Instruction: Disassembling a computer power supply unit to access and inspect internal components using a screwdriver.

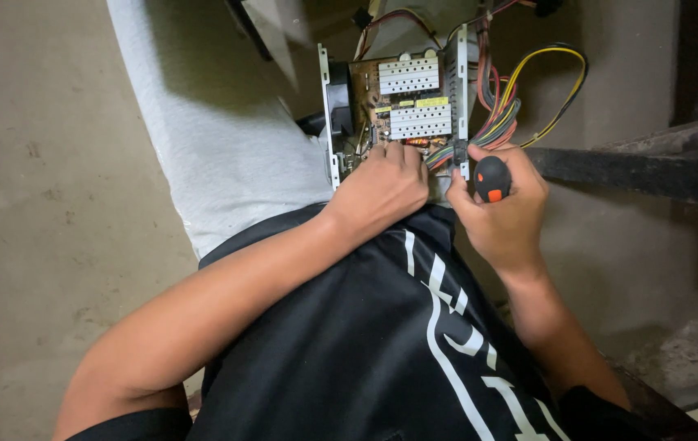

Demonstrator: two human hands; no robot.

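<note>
An opened metal power supply box (328, 122) rests on my lap, its brown circuit board (404, 102) with two white finned heat sinks facing up. My left hand (382, 188) lies on the near edge of the board, fingers curled against it. My right hand (506, 208) grips a screwdriver with a black and orange handle (492, 178), held at the box's right wall where the wire bundle leaves. The screwdriver's tip is hidden behind the hand. A bundle of red, yellow and black wires (520, 90) loops out to the right.
A white cloth-covered leg (210, 139) stretches up the left side over a bare concrete floor (39, 204). A dark metal bar (643, 167) runs along the right. My black shirt with white lettering (398, 351) fills the foreground.
</note>
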